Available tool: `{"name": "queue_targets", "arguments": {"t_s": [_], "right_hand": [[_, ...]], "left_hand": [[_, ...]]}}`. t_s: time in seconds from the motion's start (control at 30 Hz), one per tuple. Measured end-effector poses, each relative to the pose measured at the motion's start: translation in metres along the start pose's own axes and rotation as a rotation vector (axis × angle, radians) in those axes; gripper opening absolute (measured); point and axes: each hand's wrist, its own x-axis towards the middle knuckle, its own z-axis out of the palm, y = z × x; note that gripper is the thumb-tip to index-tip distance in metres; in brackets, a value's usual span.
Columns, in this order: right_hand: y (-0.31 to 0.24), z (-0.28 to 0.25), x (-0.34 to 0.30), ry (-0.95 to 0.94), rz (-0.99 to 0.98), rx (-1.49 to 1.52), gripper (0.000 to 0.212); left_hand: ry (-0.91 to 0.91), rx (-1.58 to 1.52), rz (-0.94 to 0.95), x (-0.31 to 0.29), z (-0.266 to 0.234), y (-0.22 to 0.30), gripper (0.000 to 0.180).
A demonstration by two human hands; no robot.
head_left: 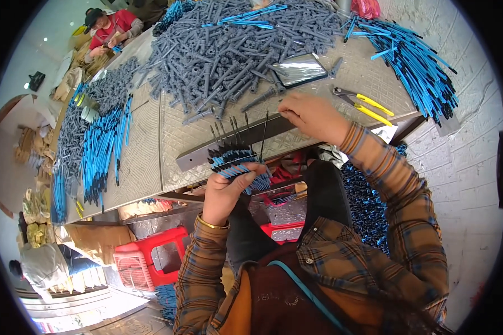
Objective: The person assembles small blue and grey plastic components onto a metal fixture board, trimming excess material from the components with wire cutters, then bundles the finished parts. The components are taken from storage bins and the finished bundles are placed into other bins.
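Observation:
My left hand (224, 192) is closed round a bundle of blue sticks with black ends (232, 159), held just off the table's near edge. A few thin dark rods (235, 129) stand up from the bundle in front of a dark metal bar (191, 159) along that edge. To the right, my right hand (313, 116) hovers over the table edge by the bar's far end, fingers pinched together. What sits between those fingertips, if anything, is too small to make out. Yellow-handled pliers (369, 106) lie to the right of that hand.
A large heap of grey plastic plugs (223, 50) covers the back of the table (142, 151). A flat glassy pane (300, 70) lies beside it. More blue sticks lie at right (413, 61) and left (103, 142). Below is a red plastic stool (151, 259). Another person (109, 30) works at far left.

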Motion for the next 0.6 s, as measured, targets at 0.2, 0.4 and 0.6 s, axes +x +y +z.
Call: {"name": "queue_targets", "arguments": {"t_s": [0.2, 0.4, 0.6], "right_hand": [[0.009, 0.004, 0.003, -0.065, 0.11, -0.041, 0.011], [0.0, 0.006, 0.007, -0.06, 0.072, -0.052, 0.012], [-0.046, -0.018, 0.003, 0.003, -0.12, 0.322, 0.011]], "left_hand": [[-0.027, -0.024, -0.016, 0.003, -0.002, 0.0, 0.017], [-0.017, -0.027, -0.003, 0.003, -0.001, 0.002, 0.017], [-0.04, -0.035, 0.028, 0.004, -0.004, -0.004, 0.018]]}}
